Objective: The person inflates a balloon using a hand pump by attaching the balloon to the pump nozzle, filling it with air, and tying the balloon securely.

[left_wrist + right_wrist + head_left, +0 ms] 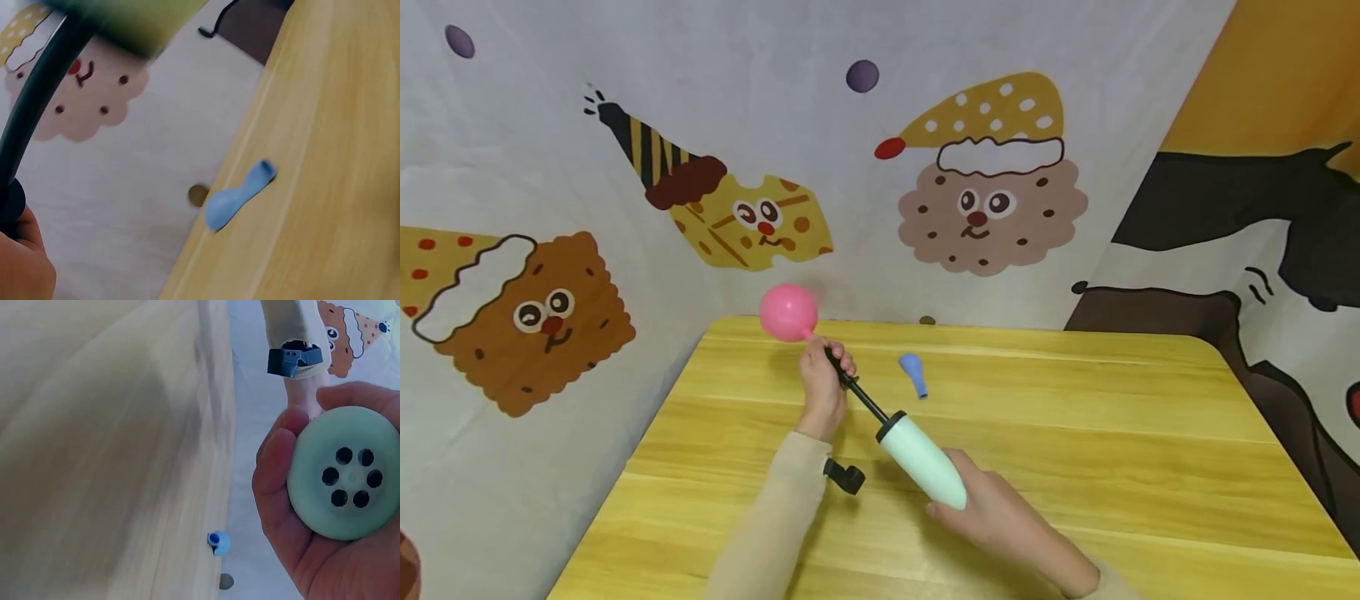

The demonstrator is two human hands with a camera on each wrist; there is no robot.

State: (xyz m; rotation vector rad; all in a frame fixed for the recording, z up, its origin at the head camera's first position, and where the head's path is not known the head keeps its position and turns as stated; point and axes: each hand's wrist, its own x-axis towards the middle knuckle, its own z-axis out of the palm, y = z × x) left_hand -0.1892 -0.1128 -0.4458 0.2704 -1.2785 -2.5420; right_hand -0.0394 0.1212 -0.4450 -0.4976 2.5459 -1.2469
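A pink balloon [788, 312], partly inflated, stands at the tip of a balloon pump [923, 460]. My left hand [823, 382] grips the pump's black front end, with the balloon's neck right at the fingers. From there a black rod [869, 402] runs to the mint-green barrel. Around that barrel curls my right hand [996, 507]; in the right wrist view its palm and fingers surround the rounded end with several dark holes [352, 477]. The pump is held slanted over the table. In the left wrist view the rod and barrel show at upper left, while the pink balloon is out of sight.
A flat blue balloon [913, 375] lies on the wooden table [1090, 417], right of my left hand. Behind the table's far edge hangs a white cloth [865, 217] with cartoon biscuits. A black camera mount [844, 476] sticks out from my left wrist.
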